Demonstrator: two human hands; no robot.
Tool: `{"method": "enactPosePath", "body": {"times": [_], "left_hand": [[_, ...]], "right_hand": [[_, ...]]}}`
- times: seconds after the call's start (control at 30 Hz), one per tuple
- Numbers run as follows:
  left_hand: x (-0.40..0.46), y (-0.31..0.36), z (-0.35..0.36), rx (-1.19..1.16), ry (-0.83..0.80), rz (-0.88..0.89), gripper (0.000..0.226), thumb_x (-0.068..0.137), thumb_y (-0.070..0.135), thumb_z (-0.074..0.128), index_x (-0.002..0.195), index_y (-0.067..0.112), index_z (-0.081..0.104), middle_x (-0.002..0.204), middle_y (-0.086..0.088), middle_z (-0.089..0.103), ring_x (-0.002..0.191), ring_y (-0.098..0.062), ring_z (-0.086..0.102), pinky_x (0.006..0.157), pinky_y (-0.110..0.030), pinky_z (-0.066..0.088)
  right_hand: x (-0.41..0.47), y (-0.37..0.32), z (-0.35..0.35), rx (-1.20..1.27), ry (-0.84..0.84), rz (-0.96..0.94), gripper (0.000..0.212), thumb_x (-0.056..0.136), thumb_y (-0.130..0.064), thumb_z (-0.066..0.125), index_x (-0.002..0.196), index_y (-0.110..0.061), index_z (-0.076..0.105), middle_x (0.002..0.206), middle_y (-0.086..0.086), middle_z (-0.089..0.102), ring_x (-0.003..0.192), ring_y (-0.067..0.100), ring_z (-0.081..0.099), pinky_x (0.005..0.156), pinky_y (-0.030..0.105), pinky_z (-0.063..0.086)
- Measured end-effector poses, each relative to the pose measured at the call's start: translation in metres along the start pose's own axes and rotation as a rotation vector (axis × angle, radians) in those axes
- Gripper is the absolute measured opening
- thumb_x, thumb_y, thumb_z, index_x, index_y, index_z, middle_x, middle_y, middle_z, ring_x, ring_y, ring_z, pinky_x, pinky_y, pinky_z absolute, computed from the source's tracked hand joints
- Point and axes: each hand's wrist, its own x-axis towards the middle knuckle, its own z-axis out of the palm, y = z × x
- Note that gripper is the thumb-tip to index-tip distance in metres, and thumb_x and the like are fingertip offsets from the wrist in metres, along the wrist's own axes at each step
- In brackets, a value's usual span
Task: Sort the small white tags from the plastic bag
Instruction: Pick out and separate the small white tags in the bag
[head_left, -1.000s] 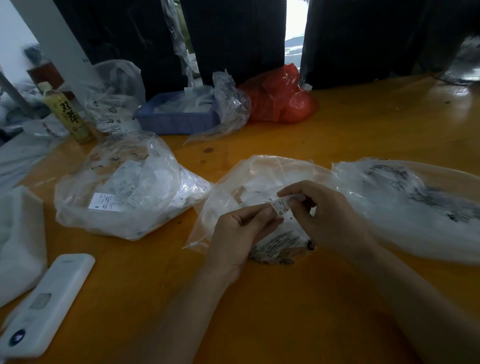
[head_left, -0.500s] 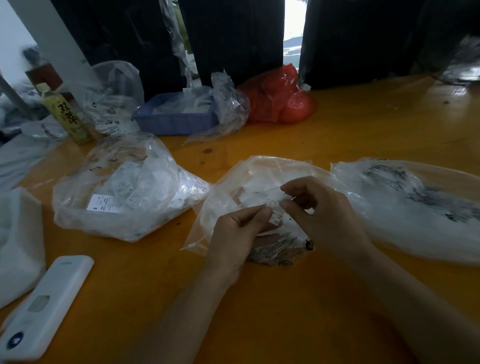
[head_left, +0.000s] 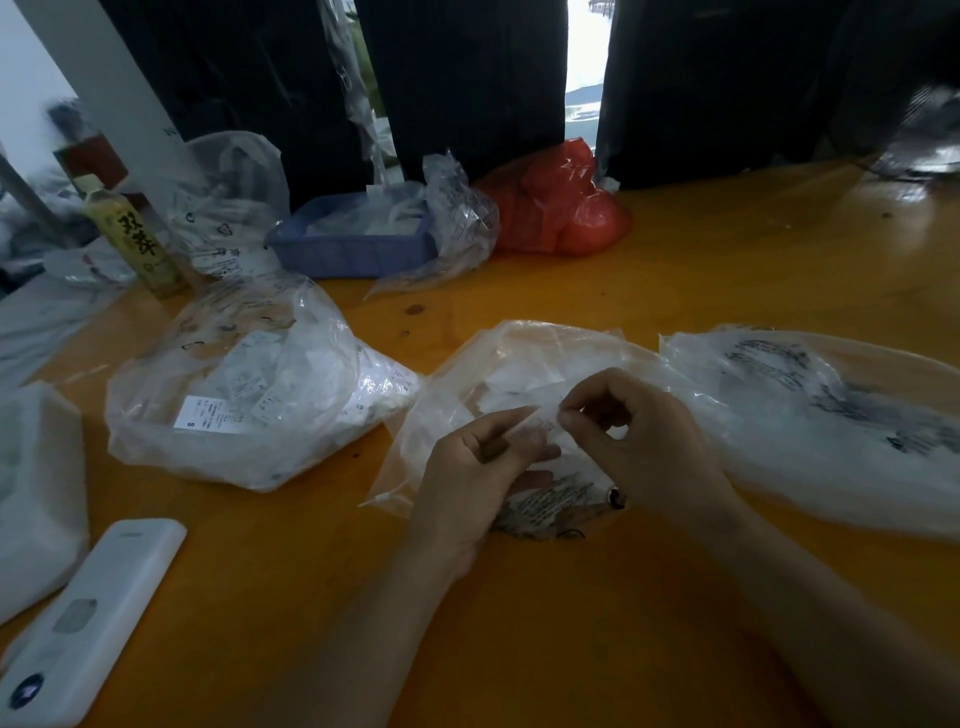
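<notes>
A clear plastic bag (head_left: 498, 364) lies flat on the orange table (head_left: 727, 260) in the middle, with white tags inside it. Both my hands rest over it. My left hand (head_left: 478, 467) and my right hand (head_left: 639, 447) pinch a small white tag (head_left: 545, 421) between their fingertips; the tag is blurred. To the left sits a fuller clear bag (head_left: 249, 395) stuffed with small white tags. Another printed clear bag (head_left: 831, 421) lies at the right.
A blue tray (head_left: 353, 249) with white pieces stands at the back, a red bag (head_left: 561, 213) beside it. A green tea bottle (head_left: 132, 239) stands back left. A white device (head_left: 88, 618) lies near the front left edge, next to a white bag (head_left: 36, 493).
My hands have sunk slightly toward the middle bag and drawn the tag lower; the fingers have shifted on it. Nothing else has moved.
</notes>
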Motion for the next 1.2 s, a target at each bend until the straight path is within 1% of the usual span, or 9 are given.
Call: {"method": "enactPosePath", "body": {"times": [0.17, 0.3, 0.37, 0.47, 0.57, 0.67, 0.77, 1.03, 1.2], "left_hand": [[0.001, 0.000, -0.004, 0.233, 0.143, 0.193, 0.022, 0.094, 0.024, 0.079, 0.105, 0.043, 0.079, 0.087, 0.005, 0.080, 0.076, -0.010, 0.076, 0.072, -0.023, 0.060], [-0.001, 0.015, -0.011, 0.355, 0.278, 0.388, 0.032, 0.094, 0.023, 0.078, 0.108, 0.052, 0.073, 0.097, 0.006, 0.078, 0.090, -0.009, 0.076, 0.073, -0.019, 0.060], [0.001, 0.030, -0.027, 0.454, 0.442, 0.556, 0.034, 0.096, 0.022, 0.076, 0.118, 0.048, 0.070, 0.107, 0.010, 0.077, 0.094, 0.000, 0.074, 0.070, -0.016, 0.060], [0.010, 0.058, -0.078, 0.760, 0.833, 0.867, 0.030, 0.100, 0.016, 0.070, 0.129, 0.018, 0.064, 0.130, 0.000, 0.065, 0.096, 0.004, 0.068, 0.075, -0.013, 0.058], [0.014, 0.071, -0.131, 0.945, 1.028, 0.721, 0.027, 0.101, 0.016, 0.064, 0.129, 0.013, 0.065, 0.128, -0.016, 0.067, 0.090, -0.003, 0.066, 0.076, -0.017, 0.055], [0.015, 0.063, -0.152, 1.140, 0.981, 0.464, 0.022, 0.098, 0.007, 0.067, 0.120, 0.006, 0.072, 0.114, -0.023, 0.074, 0.095, -0.037, 0.073, 0.081, -0.045, 0.057], [0.016, 0.060, -0.147, 1.201, 0.924, 0.390, 0.020, 0.096, 0.004, 0.070, 0.115, 0.004, 0.075, 0.108, -0.025, 0.075, 0.095, -0.045, 0.071, 0.082, -0.054, 0.058], [0.019, 0.060, -0.144, 1.223, 0.888, 0.359, 0.030, 0.106, 0.008, 0.051, 0.127, 0.003, 0.071, 0.115, -0.032, 0.072, 0.116, -0.051, 0.058, 0.099, -0.059, 0.043], [0.019, 0.064, -0.130, 1.100, 0.858, 0.413, 0.039, 0.108, 0.008, 0.044, 0.143, 0.004, 0.058, 0.137, -0.027, 0.065, 0.127, -0.048, 0.060, 0.104, -0.061, 0.047]], "right_hand": [[0.003, -0.001, -0.005, 0.117, 0.020, 0.052, 0.019, 0.092, -0.025, 0.074, 0.096, -0.035, 0.058, 0.093, -0.023, 0.065, 0.084, 0.003, 0.065, 0.071, 0.012, 0.052], [0.005, -0.003, -0.011, 0.119, 0.164, 0.091, 0.016, 0.094, -0.024, 0.071, 0.099, -0.034, 0.059, 0.084, -0.015, 0.067, 0.081, 0.002, 0.065, 0.068, 0.012, 0.051], [0.010, -0.002, -0.026, -0.045, 0.260, 0.100, 0.010, 0.096, -0.026, 0.066, 0.101, -0.030, 0.059, 0.084, -0.017, 0.064, 0.074, 0.003, 0.063, 0.058, 0.016, 0.051], [0.019, 0.011, -0.060, -0.560, 0.245, 0.178, 0.009, 0.102, -0.026, 0.056, 0.096, -0.019, 0.059, 0.079, -0.009, 0.061, 0.065, 0.008, 0.057, 0.054, 0.026, 0.046], [0.021, 0.030, -0.091, -0.879, 0.092, 0.414, 0.031, 0.098, -0.007, 0.052, 0.067, -0.010, 0.056, 0.061, 0.004, 0.057, 0.052, 0.018, 0.055, 0.043, 0.025, 0.034], [0.020, 0.040, -0.094, -1.012, -0.130, 0.496, 0.031, 0.093, 0.000, 0.053, 0.065, -0.012, 0.056, 0.065, 0.004, 0.057, 0.055, 0.020, 0.056, 0.045, 0.026, 0.036], [0.021, 0.043, -0.088, -1.004, -0.207, 0.530, 0.029, 0.091, -0.001, 0.055, 0.066, -0.014, 0.054, 0.070, 0.005, 0.057, 0.060, 0.022, 0.056, 0.048, 0.029, 0.036], [0.020, 0.037, -0.088, -0.904, 0.077, 0.444, 0.036, 0.090, 0.004, 0.049, 0.059, -0.014, 0.049, 0.065, 0.006, 0.054, 0.053, 0.022, 0.050, 0.045, 0.030, 0.030], [0.020, 0.020, -0.076, -0.625, 0.376, 0.133, 0.021, 0.103, -0.020, 0.052, 0.089, -0.013, 0.067, 0.079, -0.002, 0.063, 0.064, 0.013, 0.055, 0.058, 0.031, 0.044]]}}
